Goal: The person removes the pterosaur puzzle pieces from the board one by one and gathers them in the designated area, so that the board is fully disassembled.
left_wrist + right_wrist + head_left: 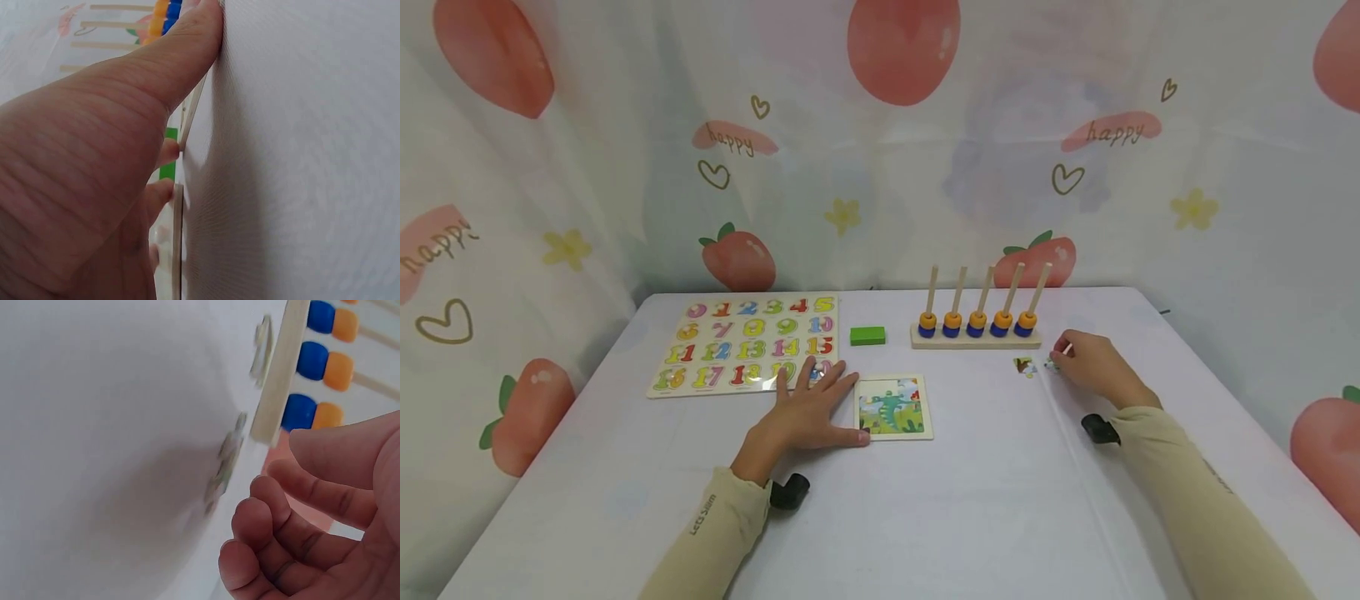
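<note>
Fruit-printed pale cloth (880,192) behind white-covered table (1000,517)

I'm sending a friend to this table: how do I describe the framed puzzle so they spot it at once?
On the white table, find the big number board at the back left. Just right of its near right corner, by the person's left hand, lies the puzzle. Its pale, squarish frame and single green dinosaur set it apart from the board's rows of numbers.

Pale, matt wood in the rack (976,338), and its beads (310,360) shine smooth! Glare gleams off the glossy board (736,339); the puzzle frame (928,410) looks like plain wood; matt tablecloth (985,500) below, soft cloth sleeves (707,533) above!
</note>
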The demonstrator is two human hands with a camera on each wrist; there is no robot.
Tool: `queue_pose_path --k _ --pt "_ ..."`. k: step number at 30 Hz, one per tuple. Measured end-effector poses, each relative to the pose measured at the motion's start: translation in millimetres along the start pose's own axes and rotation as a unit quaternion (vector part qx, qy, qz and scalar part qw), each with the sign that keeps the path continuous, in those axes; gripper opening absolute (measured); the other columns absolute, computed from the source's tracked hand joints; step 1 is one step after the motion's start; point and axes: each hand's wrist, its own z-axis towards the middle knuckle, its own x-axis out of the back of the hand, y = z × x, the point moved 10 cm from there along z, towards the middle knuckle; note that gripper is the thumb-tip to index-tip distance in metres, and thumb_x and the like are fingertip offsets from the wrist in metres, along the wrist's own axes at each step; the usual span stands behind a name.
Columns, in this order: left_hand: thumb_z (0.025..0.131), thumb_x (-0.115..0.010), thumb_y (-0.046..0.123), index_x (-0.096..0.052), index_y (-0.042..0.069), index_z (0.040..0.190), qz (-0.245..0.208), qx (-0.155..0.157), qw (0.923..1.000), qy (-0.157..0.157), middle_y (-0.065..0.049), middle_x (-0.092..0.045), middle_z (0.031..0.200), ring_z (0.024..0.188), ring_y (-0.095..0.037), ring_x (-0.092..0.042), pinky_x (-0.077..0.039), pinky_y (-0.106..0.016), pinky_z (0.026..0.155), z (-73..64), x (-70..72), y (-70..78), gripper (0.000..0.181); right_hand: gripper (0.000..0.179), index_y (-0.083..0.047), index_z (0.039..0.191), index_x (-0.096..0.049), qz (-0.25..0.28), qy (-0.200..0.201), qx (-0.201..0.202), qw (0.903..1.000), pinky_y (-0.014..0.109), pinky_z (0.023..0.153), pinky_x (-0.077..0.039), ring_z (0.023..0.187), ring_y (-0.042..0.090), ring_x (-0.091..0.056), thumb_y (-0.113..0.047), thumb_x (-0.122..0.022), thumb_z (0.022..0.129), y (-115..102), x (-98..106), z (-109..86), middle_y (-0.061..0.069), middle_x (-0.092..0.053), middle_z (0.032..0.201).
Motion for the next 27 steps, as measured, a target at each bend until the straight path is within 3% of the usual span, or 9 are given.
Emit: queue_pose_path --k 9,18,27 --pt "0.083 -0.076 0.075 -0.035 0.029 0.170 -0.004 -0.002 1.0000 0.001 -0.001 -0.018 0.179 0.163 -0.042 0.008 0.012 -0.072 0.121 -1.5 1.0 -0.4 0.106 0.015 0.006 0.109 -0.065 0.018 0.008 0.079 0.9967 0.036 0.065 -0.047 0.076 0.025 -0.053 -0.008 -0.067 0.104 -59.3 -11.9 2.0 0.007 -0.059 0.081" --pt "0.084 -0.076 0.075 -0.035 0.029 0.170 -0.005 -0.004 1.0000 -0.003 0.000 -0.018 0.179 0.163 -0.041 0.009 0.013 -0.072 0.121 0.1 -0.2 0.8 0.106 0.011 0.005 0.106 -0.069 0.034 0.033 0.148 0.9878 0.037 0.070 -0.051 0.078 0.024 -0.056 -0.006 -0.069 0.103 -103.6 -23.8 3.8 0.005 -0.064 0.083" --pt "0.084 -0.076 0.074 -0.035 0.030 0.170 -0.007 -0.002 1.0000 0.000 0.001 -0.018 0.179 0.163 -0.041 0.008 0.013 -0.072 0.121 0.2 0.9 0.1 0.105 0.011 0.000 0.109 -0.072 0.060 0.004 0.170 0.9836 0.042 0.080 -0.057 0.088 0.025 -0.063 -0.008 -0.069 0.103 -139.5 -45.6 8.5 0.006 -0.070 0.095"
